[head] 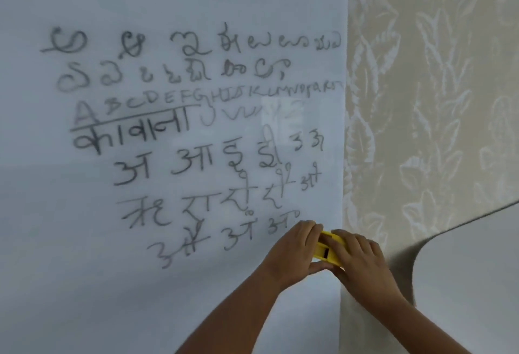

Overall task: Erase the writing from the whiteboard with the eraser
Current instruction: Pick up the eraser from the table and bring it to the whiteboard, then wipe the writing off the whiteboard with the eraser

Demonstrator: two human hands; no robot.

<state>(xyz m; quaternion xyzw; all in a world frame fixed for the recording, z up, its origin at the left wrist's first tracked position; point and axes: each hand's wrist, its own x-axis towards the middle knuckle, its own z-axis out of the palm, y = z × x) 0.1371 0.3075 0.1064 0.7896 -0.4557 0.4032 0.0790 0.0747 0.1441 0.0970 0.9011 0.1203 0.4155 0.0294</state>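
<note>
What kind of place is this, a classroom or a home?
Probably a room in a home. The whiteboard is a sheet fixed to a wall with leaf-patterned wallpaper, and it carries practice alphabets in several scripts.

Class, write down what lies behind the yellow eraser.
Behind the yellow eraser is the whiteboard's right edge. Both hands, left hand and right hand, cover it, hiding any writing there.
</note>
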